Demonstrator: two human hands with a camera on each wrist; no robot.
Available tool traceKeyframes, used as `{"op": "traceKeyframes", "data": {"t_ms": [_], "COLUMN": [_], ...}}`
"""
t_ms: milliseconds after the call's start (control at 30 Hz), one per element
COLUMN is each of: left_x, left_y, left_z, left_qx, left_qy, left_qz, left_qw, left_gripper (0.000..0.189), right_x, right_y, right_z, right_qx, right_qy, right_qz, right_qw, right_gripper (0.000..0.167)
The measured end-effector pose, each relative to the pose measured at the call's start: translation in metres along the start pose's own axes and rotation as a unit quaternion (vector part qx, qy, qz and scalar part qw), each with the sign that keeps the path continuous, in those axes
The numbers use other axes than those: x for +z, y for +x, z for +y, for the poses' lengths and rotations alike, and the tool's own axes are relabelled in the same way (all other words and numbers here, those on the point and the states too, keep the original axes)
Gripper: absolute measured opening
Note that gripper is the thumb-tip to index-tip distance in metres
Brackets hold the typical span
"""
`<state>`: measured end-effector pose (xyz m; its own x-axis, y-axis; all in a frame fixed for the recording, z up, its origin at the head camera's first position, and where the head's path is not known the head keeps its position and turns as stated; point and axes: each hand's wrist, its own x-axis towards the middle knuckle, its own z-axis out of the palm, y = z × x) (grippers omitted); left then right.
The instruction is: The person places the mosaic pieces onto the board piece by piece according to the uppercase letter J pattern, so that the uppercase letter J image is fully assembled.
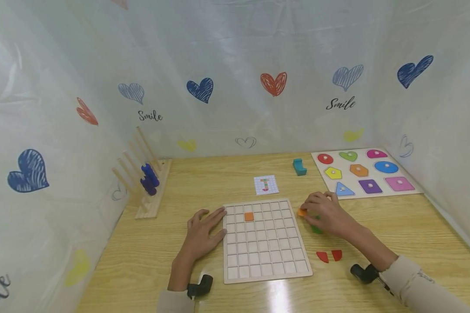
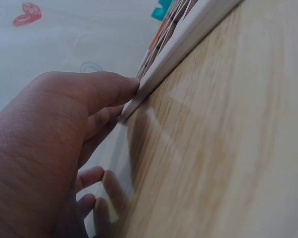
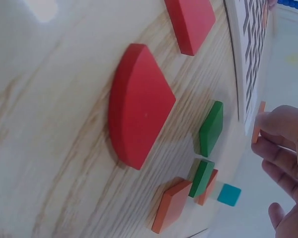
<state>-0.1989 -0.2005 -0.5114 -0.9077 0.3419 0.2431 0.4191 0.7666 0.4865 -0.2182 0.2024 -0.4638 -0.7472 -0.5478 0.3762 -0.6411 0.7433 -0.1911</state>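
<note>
In the head view my left hand rests on the table, its outstretched fingers touching the left edge of a wooden grid board. The left wrist view shows the thumb against the board's side. One orange square tile lies in a cell near the board's top left. Just past the board's right edge, my right hand pinches another orange square tile between thumb and fingers. Green tiles and more orange tiles lie on the table beneath it. Two red quarter-circle pieces lie closer to me.
A pattern card lies behind the grid board. Further back is a teal block. A knobbed shape puzzle fills the back right. On the left stands a peg rack with blue pieces. Printed sheeting walls the table.
</note>
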Motion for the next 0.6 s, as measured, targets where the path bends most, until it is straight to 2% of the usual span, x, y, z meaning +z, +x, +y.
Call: {"op": "traceKeyframes", "data": {"t_ms": [600], "left_x": [0.001], "left_y": [-0.001], "left_z": [0.001], "left_qx": [0.002], "left_qy": [0.004], "left_qz": [0.005], "left_qw": [1.0], "left_gripper": [0.055], "right_x": [0.002], "right_y": [0.011], "right_z": [-0.002], "right_qx": [-0.022], "right_qy": [0.006], "right_qz": [0.009], "right_qw": [0.9997], "right_gripper": [0.025]}}
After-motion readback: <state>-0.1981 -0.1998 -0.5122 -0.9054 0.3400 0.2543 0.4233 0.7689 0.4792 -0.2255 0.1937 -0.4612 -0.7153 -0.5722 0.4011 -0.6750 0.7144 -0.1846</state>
